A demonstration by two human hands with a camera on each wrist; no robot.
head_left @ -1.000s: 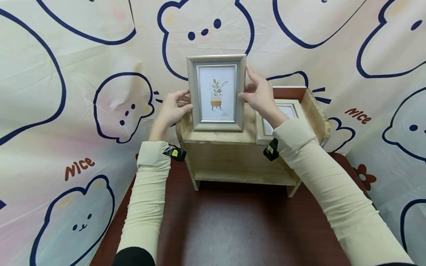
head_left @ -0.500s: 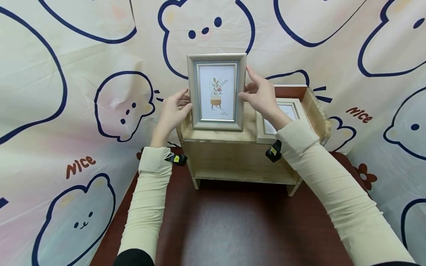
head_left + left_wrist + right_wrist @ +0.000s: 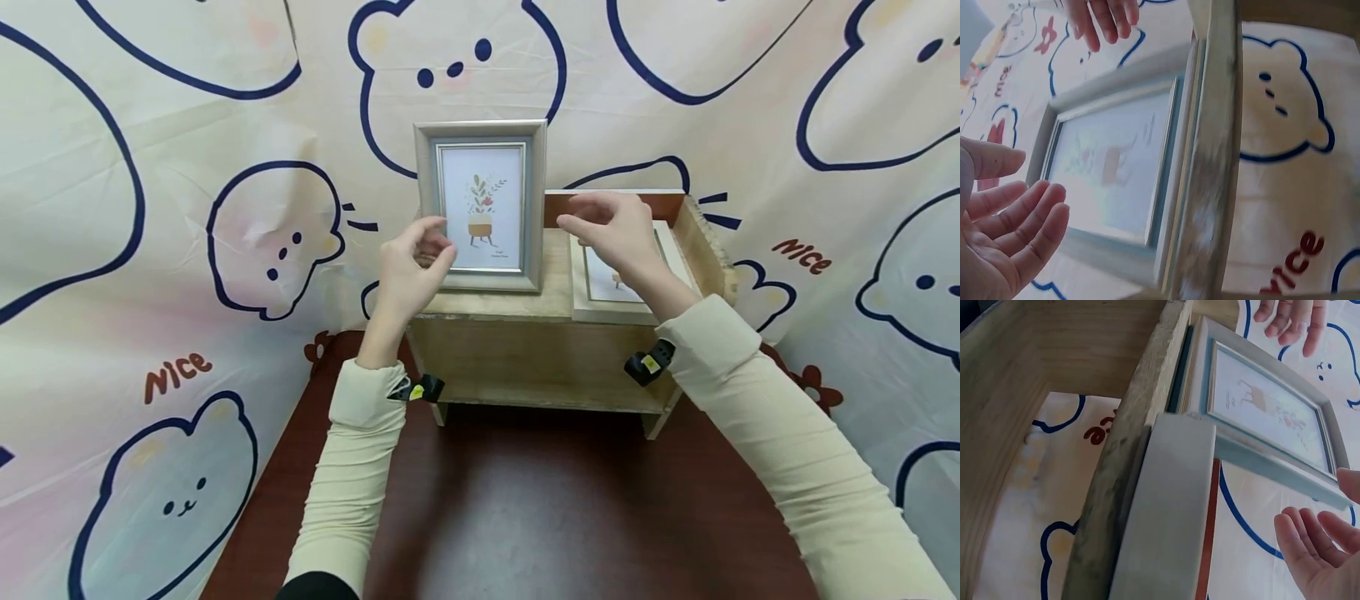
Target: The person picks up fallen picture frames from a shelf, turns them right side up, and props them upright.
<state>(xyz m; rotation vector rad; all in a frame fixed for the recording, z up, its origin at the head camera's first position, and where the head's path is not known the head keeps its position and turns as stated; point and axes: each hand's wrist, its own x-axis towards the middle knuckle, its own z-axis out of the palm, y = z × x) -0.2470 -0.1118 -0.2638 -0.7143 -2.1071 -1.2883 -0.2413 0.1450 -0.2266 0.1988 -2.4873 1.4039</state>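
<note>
A silver-grey picture frame (image 3: 483, 192) with a potted-plant print stands upright on the left of a small wooden shelf's top (image 3: 557, 292). My left hand (image 3: 411, 271) hovers before its lower left edge, fingers loosely bent and holding nothing. In the left wrist view a gap shows between that hand (image 3: 1013, 231) and the picture frame (image 3: 1110, 156). To the right of the frame, my right hand (image 3: 618, 237) hangs with thumb and fingers spread apart. Under it a second, pale picture frame (image 3: 611, 313) lies flat on the shelf top, partly covered by the hand and wrist.
The wooden shelf (image 3: 540, 367) has a lower level and a raised right side panel (image 3: 701, 242). It stands on a dark red-brown table (image 3: 540, 508). Behind and around hangs a cloth (image 3: 285, 125) with bear drawings.
Both hands have let go of the upright frame's sides. The left hand has come nearer and to the right; the right hand has moved off to the right. The frame stays standing.
</note>
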